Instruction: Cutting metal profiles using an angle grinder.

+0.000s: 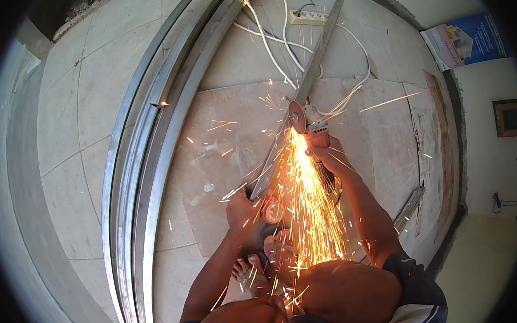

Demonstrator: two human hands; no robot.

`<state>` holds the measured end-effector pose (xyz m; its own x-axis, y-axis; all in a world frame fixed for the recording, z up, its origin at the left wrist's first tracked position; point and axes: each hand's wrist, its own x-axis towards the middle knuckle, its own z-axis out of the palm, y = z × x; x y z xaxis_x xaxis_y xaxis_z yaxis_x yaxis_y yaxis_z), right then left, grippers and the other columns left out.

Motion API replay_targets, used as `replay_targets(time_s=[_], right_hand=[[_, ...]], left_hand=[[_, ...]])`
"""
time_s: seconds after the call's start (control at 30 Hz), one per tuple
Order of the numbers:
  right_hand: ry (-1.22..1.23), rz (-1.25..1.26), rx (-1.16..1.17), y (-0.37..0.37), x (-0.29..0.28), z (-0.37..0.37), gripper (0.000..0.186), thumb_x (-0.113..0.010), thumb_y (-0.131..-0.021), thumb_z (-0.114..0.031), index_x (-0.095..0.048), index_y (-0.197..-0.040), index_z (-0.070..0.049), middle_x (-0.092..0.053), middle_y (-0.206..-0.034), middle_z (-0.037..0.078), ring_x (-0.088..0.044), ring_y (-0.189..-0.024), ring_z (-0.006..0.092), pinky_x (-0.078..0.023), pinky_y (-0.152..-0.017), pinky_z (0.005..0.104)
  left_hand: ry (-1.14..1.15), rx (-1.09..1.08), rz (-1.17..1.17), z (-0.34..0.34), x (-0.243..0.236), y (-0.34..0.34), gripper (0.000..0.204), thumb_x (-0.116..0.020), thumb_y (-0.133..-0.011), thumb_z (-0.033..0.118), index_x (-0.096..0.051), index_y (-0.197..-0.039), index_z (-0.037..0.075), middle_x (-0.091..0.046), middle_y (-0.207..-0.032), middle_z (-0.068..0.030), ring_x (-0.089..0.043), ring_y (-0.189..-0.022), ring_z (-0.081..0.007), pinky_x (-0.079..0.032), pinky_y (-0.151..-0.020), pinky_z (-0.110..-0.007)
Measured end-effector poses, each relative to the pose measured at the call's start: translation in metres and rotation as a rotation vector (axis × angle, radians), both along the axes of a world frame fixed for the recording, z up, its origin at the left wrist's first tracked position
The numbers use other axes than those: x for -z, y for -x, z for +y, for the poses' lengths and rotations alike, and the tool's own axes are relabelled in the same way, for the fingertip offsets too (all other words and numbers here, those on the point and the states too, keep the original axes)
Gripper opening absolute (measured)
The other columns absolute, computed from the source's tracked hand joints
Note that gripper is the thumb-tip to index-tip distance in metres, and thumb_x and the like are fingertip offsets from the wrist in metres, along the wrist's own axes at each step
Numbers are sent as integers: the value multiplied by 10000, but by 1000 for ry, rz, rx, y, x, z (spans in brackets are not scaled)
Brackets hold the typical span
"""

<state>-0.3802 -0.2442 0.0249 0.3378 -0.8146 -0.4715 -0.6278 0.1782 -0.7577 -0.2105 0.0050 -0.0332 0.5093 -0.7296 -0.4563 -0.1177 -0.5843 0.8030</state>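
Note:
My right hand (332, 156) is closed around the red body of an angle grinder (317, 138). Its round cutting disc (296, 117) meets a long grey metal bar (322, 44), and a dense stream of bright sparks (308, 200) pours from there toward my knees. The bar lies slantwise, its far end at the upper right. My left hand (242, 210) grips its near end, with the fingers partly hidden. Beside that hand is a round red-and-pale disc-like thing (273, 211), partly veiled by sparks. My bare foot (254, 274) is close below.
Several long metal profiles (131, 168) lie side by side on the left. A white power strip (308, 17) and loose white cables (267, 41) are at the far side. A worn board (222, 140) covers the tiles under the work. A wooden strip (410, 209) lies at right.

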Motion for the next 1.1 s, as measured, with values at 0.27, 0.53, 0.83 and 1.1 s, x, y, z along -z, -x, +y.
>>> replay_targets(time_s=[0.27,0.53,0.83,1.1], right_hand=[[32,-103,-37,9,13,-4,344,-842,-766,-163,-712,-1058,-35,-708,-895,16,-652,-792,113,-541,-742,319],[19,-56,-44,6,2,-2,422,-849,-752,-179,-722,-1125,-28,-733,-978,29,-667,-874,126,-548,-786,330],[84,5,-46,7,15,-4,407,-840,-769,-195,-721,-1123,-31,-740,-989,26,-672,-888,129,-551,-820,324],[74,-87,1,2,16,5,394,-818,-796,-158,-715,-1154,-27,-735,-1011,29,-659,-881,116,-543,-796,304]], left_hand=[[15,28,-139,2,9,2,584,-857,-806,489,-709,-1061,-15,-766,-906,-194,-747,-848,-361,-569,-783,-427],[-60,-18,25,-1,-3,1,595,-859,-812,479,-669,-1096,-8,-744,-826,-171,-731,-759,-369,-567,-708,-423],[-144,65,-14,-2,-1,-2,714,-779,-806,667,-697,-1072,10,-750,-921,-203,-736,-868,-378,-573,-764,-454],[-61,12,-69,1,1,-1,723,-789,-798,662,-686,-1049,-9,-732,-869,-243,-730,-835,-402,-567,-743,-482]])
